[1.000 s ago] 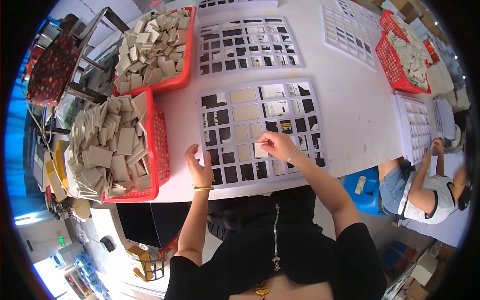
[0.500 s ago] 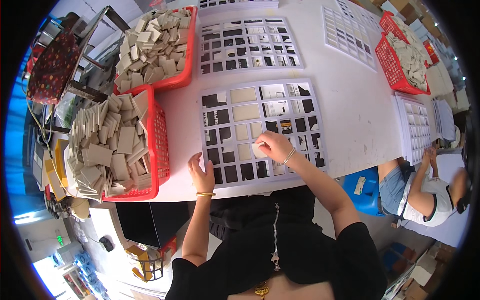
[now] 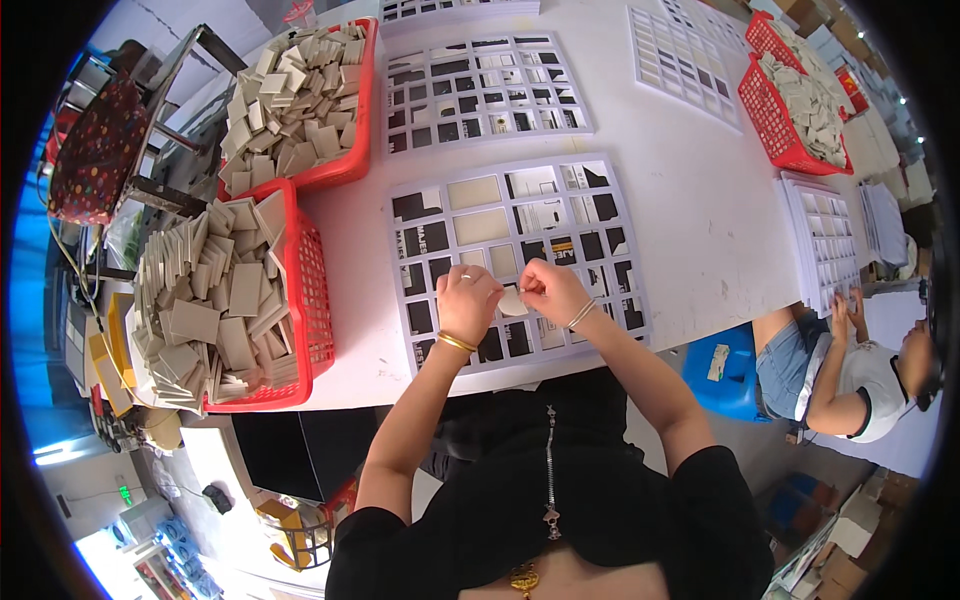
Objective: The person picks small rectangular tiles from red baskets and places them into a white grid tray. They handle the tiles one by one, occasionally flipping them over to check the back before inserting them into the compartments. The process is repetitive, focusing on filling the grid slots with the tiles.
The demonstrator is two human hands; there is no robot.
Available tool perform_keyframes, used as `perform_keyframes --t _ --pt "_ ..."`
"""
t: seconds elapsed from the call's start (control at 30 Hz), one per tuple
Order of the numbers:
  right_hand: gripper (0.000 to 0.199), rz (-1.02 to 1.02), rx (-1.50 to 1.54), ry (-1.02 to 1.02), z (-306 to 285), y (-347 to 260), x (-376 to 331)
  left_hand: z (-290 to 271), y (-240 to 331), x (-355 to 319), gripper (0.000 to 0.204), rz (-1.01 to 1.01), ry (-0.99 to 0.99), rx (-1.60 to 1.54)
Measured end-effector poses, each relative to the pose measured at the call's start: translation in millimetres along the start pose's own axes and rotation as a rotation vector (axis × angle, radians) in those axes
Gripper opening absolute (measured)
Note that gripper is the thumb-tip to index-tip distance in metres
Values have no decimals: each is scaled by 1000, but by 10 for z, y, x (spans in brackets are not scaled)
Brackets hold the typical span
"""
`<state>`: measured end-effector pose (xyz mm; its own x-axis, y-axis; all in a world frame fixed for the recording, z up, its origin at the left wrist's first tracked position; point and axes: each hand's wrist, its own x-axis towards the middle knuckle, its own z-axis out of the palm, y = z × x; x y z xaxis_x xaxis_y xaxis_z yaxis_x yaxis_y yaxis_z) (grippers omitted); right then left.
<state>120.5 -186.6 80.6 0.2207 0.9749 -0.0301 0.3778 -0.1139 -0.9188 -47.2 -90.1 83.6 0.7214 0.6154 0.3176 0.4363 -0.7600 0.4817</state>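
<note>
A small cream tile (image 3: 513, 302) is between my two hands, over the lower middle of a white grid panel (image 3: 610, 180). My left hand (image 3: 468, 305) pinches its left edge with bent fingers. At its right edge, the fingertips of my right hand (image 3: 552, 290) are pinched together; the exact grip is partly hidden. The panel lies flat, divided into rectangular cells. Several cells in its second and third columns hold cream tiles, such as the large tile (image 3: 482, 226). Others show black and white printed backing.
Two red baskets heaped with cream tiles stand at the left, the nearer basket (image 3: 318, 290) by the table edge. Another grid panel (image 3: 487, 95) lies beyond mine. A red basket (image 3: 790, 120) and stacked panels (image 3: 820, 240) are at the right, where a co-worker (image 3: 850, 380) sits.
My left hand has moved right and inward from the panel's left edge to the tile. My right hand stays near the same cells with the tile. The view has shifted slightly.
</note>
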Motion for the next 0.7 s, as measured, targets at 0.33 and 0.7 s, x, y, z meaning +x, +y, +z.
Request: perform_keyframes --t 0.33,0.7 --pt "18 140 412 128 -143 -104 -188 8 91 120 11 7 63 -184" --pt "19 9 152 259 -64 -144 -169 -244 300 187 20 123 51 -97"
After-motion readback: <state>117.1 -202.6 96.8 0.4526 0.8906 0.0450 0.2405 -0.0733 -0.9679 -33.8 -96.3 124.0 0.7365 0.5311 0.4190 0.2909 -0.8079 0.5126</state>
